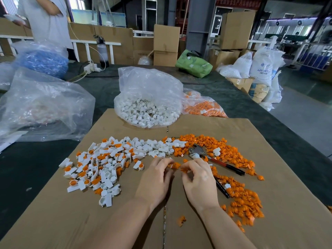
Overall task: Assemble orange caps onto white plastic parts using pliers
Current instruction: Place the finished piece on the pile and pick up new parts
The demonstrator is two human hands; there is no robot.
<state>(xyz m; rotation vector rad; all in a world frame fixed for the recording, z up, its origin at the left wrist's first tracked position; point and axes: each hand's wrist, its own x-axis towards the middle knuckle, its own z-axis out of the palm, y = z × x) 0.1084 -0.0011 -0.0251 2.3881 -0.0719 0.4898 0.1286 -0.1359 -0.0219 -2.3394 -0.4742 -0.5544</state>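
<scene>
My left hand (156,178) and my right hand (198,178) meet over the cardboard sheet (125,218). The left fingers pinch a small white part with an orange cap (173,165). The right fingers pinch another orange cap (185,170). Pliers (210,158) with red and black handles lie just beyond my right hand, with a white part in their jaws. Loose orange caps (240,193) spread to the right. White parts, some capped in orange (100,166), lie in a heap to the left.
A clear bag of white parts (149,112) sits at the cardboard's far edge, with a bag of orange caps (203,106) beside it. Other clear bags (41,105) lie at left. A person stands at the far left (48,20). Boxes and sacks (264,69) stand beyond the table.
</scene>
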